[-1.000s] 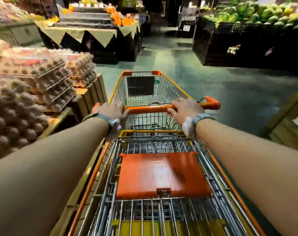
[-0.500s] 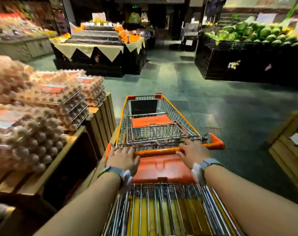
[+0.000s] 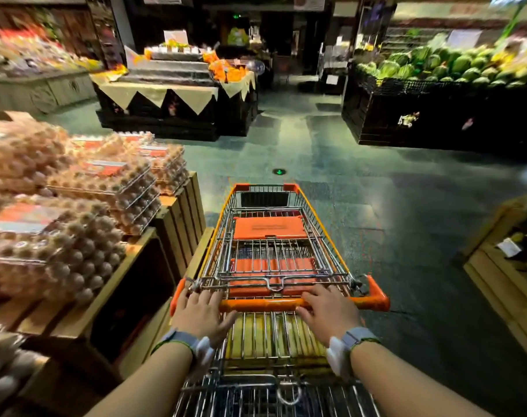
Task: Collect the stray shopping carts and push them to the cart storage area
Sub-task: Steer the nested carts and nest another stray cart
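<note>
From my feed, the nearest wire shopping cart (image 3: 274,395) runs off the bottom edge of the frame, so I cannot see its handle or wheels. Both my forearms are cut off there too. My left hand (image 3: 200,316) covers the left end of the orange plastic handle bar (image 3: 265,304). The stacked trays of brown eggs (image 3: 60,224) at the left edge are smeared by blur, their red labels unreadable. Signs above the green melon display (image 3: 436,66) at upper right are too blurred to read.
</note>
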{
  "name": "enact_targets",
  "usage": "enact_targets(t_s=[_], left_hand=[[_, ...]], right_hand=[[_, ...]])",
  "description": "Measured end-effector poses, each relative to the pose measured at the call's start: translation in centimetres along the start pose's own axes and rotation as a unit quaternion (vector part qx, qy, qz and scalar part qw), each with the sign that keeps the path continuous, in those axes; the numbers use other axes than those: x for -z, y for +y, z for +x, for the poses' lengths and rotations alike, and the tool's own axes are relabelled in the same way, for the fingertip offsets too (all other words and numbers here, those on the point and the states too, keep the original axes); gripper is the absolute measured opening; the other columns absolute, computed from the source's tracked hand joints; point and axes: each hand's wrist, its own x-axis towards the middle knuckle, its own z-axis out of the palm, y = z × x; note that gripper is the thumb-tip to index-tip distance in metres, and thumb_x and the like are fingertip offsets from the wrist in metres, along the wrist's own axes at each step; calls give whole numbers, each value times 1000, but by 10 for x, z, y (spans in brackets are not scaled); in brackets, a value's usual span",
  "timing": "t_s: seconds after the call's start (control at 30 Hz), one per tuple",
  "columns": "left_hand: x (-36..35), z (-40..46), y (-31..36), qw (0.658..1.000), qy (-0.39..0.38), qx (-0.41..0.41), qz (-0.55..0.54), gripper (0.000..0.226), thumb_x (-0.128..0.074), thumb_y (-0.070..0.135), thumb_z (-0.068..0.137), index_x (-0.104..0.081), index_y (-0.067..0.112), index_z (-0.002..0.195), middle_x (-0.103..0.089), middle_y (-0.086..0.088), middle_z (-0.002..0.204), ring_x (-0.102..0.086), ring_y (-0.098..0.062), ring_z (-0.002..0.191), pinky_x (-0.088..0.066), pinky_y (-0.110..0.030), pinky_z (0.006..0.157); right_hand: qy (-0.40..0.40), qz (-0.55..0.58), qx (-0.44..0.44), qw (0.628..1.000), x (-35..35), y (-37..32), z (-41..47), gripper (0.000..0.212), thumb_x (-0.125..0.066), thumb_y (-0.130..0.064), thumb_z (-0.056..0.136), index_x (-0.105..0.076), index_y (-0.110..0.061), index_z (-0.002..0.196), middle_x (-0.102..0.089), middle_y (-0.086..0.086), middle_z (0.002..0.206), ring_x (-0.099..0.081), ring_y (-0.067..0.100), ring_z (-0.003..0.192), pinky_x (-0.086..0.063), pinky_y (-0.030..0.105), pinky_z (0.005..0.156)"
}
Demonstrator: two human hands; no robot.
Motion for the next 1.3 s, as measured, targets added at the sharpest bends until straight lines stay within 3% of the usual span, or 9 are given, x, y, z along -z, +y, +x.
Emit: enact_targets(t_s=[0.07,0.4,0.63,0.73,0.83,0.97,1.1,1.2,1.3], left_hand=[[1,-12,1,1000,9,3,14,118,23,92,61,-45,32,137,-53,7,134,-45,-21,133,-11,-47,124],[6,-16,6,997,-31,24,59,113,-14,106,61,-40,29,139,-47,3,135,-40,-23,135,-2,-52,124],[19,12,2,998,-30,15,45,106,-1,100,68,-50,27,126,-57,-1,126,-50,-23,122,-33,-45,111],[26,38,-1,998,-55,6,21,90,6,87,80,-54,29,112,-65,-2,115,-58,-24,114,-40,-45,104],[31,72,-3,993,-109,-32,29,44,-18,46,107,-55,29,123,-67,-1,104,-64,-24,99,-48,-46,95],[37,122,-10,987,-141,-64,52,12,-36,19,98,-47,22,94,-62,1,89,-62,-26,86,-53,-50,89],[45,169,-14,982,-143,-99,74,21,-37,23,101,-43,27,81,-56,3,80,-61,-22,78,-53,-48,84],[49,204,-18,978,-141,-111,104,11,-48,10,92,-46,21,92,-56,-1,85,-60,-25,79,-53,-45,75],[55,233,-18,975,-139,-125,119,16,-48,4,89,-46,20,93,-53,0,83,-59,-25,79,-53,-52,83]], right_hand=[[-10,2,0,1000,1,-2,-9,40,-37,-59,101,-56,-33,125,-51,-8,127,-46,20,117,-48,35,86],[-39,17,8,999,-4,1,1,43,-33,-64,99,-55,-35,121,-53,-8,120,-45,18,113,-50,35,86],[-54,57,10,997,3,8,21,52,-21,-70,99,-57,-32,96,-59,-10,93,-55,14,90,-44,34,79],[-82,72,-11,994,8,6,42,60,-14,-68,100,-60,-30,92,-64,-7,84,-60,14,81,-42,33,74],[-111,75,-35,990,12,9,70,66,-12,-62,103,-66,-26,95,-68,-1,86,-64,17,81,-48,33,79],[-124,53,-53,990,14,15,116,68,-14,-49,107,-69,-12,93,-70,9,90,-67,25,85,-54,38,83],[-123,34,-61,990,14,23,161,53,-21,-39,107,-63,-14,89,-68,9,90,-66,26,84,-55,39,82],[-115,8,-56,992,17,29,194,39,-25,-32,106,-53,-18,83,-65,9,89,-65,27,83,-56,42,81],[-127,-15,-67,990,16,38,225,18,-40,-26,103,-44,-25,85,-60,5,85,-63,24,77,-58,44,73]])
